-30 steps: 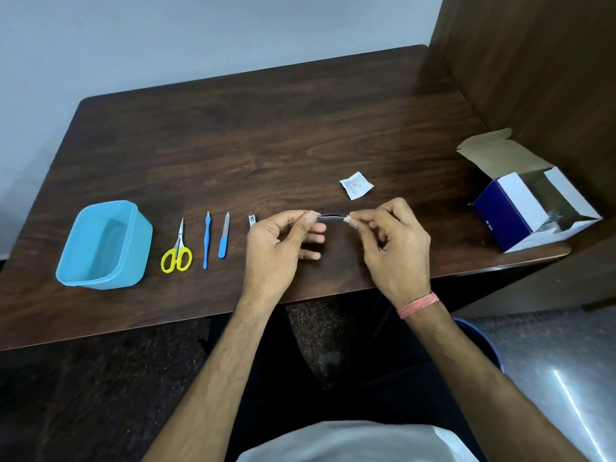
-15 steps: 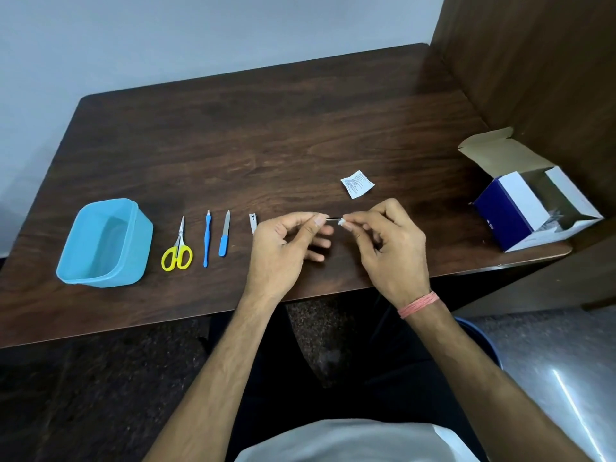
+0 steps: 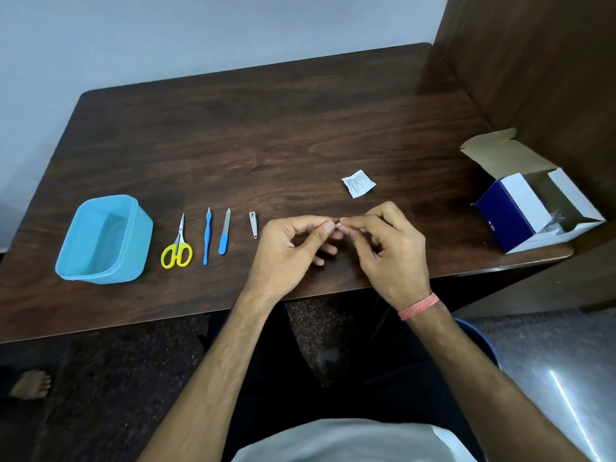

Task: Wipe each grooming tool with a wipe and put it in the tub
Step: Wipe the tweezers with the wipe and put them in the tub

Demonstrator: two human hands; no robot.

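Above the table's front edge, my left hand (image 3: pixel 286 251) and my right hand (image 3: pixel 393 248) meet fingertip to fingertip. My right hand pinches a small white wipe (image 3: pixel 339 225). My left thumb and forefinger pinch a thin metal tool that is almost wholly hidden between the fingers. The light blue tub (image 3: pixel 140 248) stands at the left with nothing visible inside. To the tub's right, yellow-handled scissors (image 3: pixel 176 248), a slim blue tool (image 3: pixel 207 238), a blue-handled nail file (image 3: pixel 224 235) and a small nail clipper (image 3: pixel 253 224) lie in a row on the table.
A torn white wipe wrapper (image 3: pixel 358 183) lies behind my hands. An open blue and white box (image 3: pixel 533 208) sits at the table's right front corner, beside a wooden wall panel. A bare foot (image 3: pixel 31 383) shows on the floor at lower left.
My right hand has slid the wipe leftward along the thin tool until its fingertips meet my left hand's. The visible stretch of tool between the hands has shrunk to nothing.
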